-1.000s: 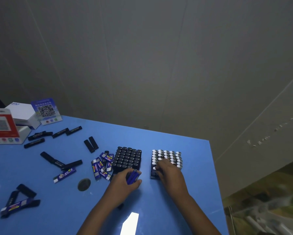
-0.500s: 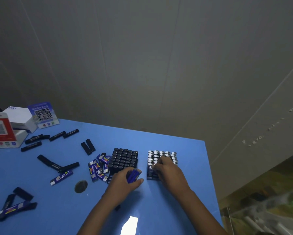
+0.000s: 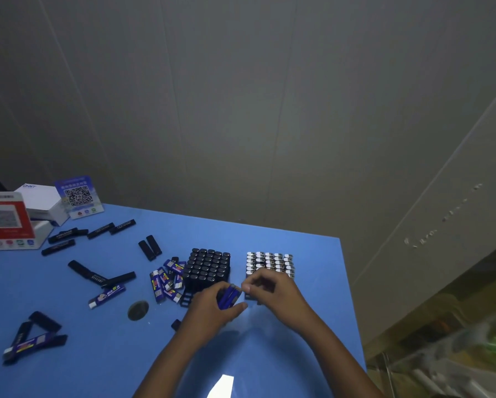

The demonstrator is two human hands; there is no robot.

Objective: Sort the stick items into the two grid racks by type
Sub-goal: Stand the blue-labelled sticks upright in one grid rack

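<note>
On the smooth blue desk [image 3: 269,354], my left hand [image 3: 209,311] grips a bundle of glossy blue sticks [image 3: 228,295] before the black-capped grid rack [image 3: 208,268]. My right hand [image 3: 275,291] pinches one stick's tip, just before the silver-capped grid rack [image 3: 269,262].

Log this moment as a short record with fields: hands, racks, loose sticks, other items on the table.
left hand: left hand grips a bundle of blue sticks
right hand: right hand reaches to the bundle's top, fingers curled; whether it pinches a stick cannot be told
racks: black-topped rack beside silver-topped rack, both well filled
loose sticks: blue pile left of the black-topped rack; black sticks scattered further left
other items: QR sign, red sign, white box at the far left of the blue table
</note>
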